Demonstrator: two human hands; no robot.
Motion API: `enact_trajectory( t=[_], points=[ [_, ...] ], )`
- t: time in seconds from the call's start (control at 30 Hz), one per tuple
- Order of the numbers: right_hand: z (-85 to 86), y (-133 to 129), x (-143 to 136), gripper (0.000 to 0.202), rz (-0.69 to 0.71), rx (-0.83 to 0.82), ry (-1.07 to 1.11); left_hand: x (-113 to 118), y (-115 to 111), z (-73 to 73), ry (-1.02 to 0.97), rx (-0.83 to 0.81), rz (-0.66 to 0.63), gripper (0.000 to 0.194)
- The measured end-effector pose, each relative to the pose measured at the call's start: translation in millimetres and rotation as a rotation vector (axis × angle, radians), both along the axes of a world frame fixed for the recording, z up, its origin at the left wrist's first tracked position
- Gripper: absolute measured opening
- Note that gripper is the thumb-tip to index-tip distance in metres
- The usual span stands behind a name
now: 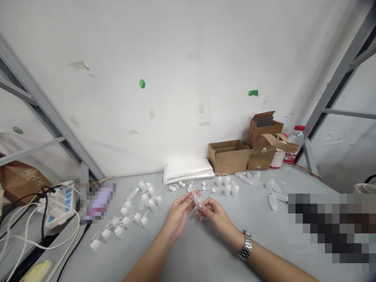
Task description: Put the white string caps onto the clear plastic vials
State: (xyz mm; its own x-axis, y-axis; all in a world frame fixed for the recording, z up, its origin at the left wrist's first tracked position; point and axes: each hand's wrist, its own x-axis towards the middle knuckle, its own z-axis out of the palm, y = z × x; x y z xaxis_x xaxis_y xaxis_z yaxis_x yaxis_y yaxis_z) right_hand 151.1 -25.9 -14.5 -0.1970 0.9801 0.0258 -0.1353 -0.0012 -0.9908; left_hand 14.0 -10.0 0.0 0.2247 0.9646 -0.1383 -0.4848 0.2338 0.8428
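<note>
**A small frosted bottle (197, 200) held over a grey table (194, 258)**

The bottle is of milky, translucent plastic, and its shape is narrow and rounded. The table looks smooth and matt. On it stand capped bottles (119, 232) of similar plastic at the left; small white caps (213, 190) with thin strips lie near the middle, and pale uncapped pieces (272, 201) lie at the right. Along the wall (176, 98) there are a stack of white sheets (188, 171) and an open brown cardboard box (232, 160).

The bottle is between both hands, in front of the person. The left hand (179, 213) pinches its far end with the fingertips, and the right hand (216, 213) grips its near end. A metal-link watch (246, 244) circles the right wrist.

The fingers cover part of the bottle, so I cannot tell whether it has a cap. Coarse pixels (329, 231) hide what lies at the right, and the picture's lower edge cuts off both arms (151, 252).
</note>
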Motion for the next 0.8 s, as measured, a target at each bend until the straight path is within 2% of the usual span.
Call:
enact_trajectory(
  t=[0.07,0.3,0.4,0.57,0.7,0.8],
  points=[
    [0.3,-0.1,0.0,0.037,0.003,-0.013,-0.007,-0.8,0.0,2.0,0.018,0.020,-0.025,0.032],
    [-5.2,-1.0,-2.2,0.034,-0.114,0.009,-0.062,-3.5,2.7,-0.1,0.166,0.066,0.064,0.029],
    [-1.6,-1.4,-0.9,0.034,-0.068,-0.026,0.000,-2.7,1.2,1.8,0.173,0.078,0.044,0.031],
    [3.9,-1.4,2.7,0.033,0.111,-0.138,0.199,-0.9,-1.2,4.9,0.145,0.064,0.004,0.033],
    [2.8,-0.9,2.5,0.032,0.124,-0.152,0.229,-0.3,-0.9,6.3,0.019,0.005,0.013,0.032],
    [1.3,-0.3,0.9,0.033,0.082,-0.122,0.173,-0.5,-0.8,6.1,-0.014,-0.041,0.015,0.026]
  ],
)
